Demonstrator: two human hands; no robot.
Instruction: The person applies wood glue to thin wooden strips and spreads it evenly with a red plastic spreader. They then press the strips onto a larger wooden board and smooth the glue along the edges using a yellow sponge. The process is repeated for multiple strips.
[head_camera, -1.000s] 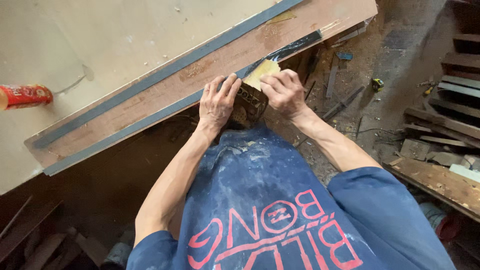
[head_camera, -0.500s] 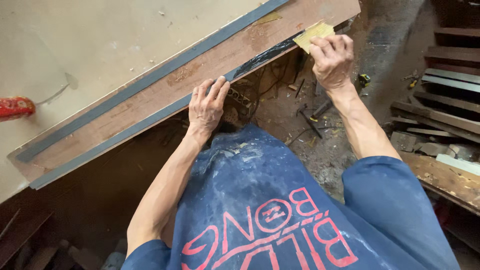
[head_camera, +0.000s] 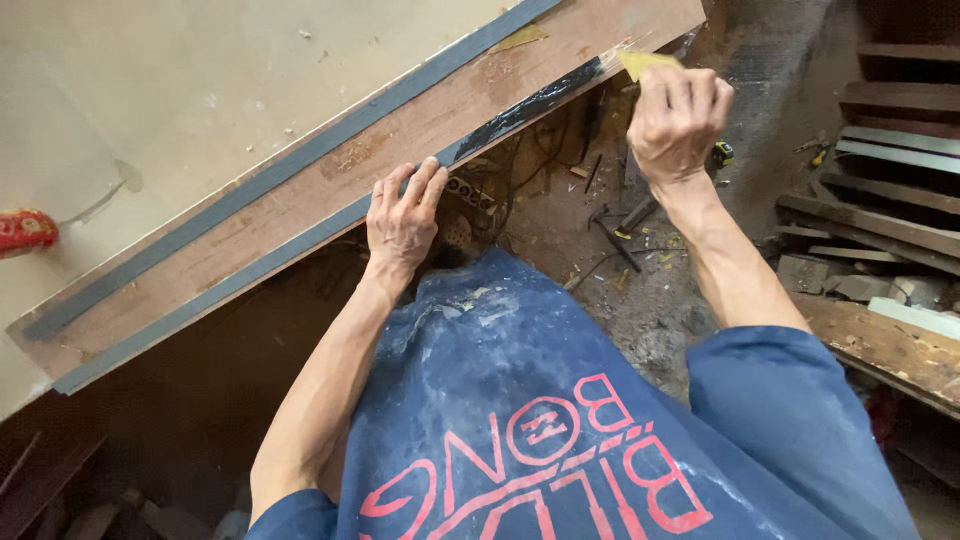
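A long brown wooden board (head_camera: 330, 170) lies slantwise on a pale table, with a grey strip (head_camera: 250, 265) along its near edge and another further in. My left hand (head_camera: 402, 220) presses flat on the near grey strip. Right of it the strip's surface turns glossy black (head_camera: 520, 105). My right hand (head_camera: 675, 115) is out near the board's far right end, pinching a yellowish backing paper (head_camera: 645, 62) that peels off the strip there.
A red can (head_camera: 25, 230) lies on the pale tabletop (head_camera: 150, 90) at the left. The floor on the right is strewn with wood offcuts (head_camera: 880, 230), tools and a small yellow tape measure (head_camera: 718, 152). Stacked planks stand at the far right.
My right hand has pulled the yellowish backing paper rightwards along the strip, from beside my left hand to the board's right end, baring glossy black. My left hand stays pressed on the strip.
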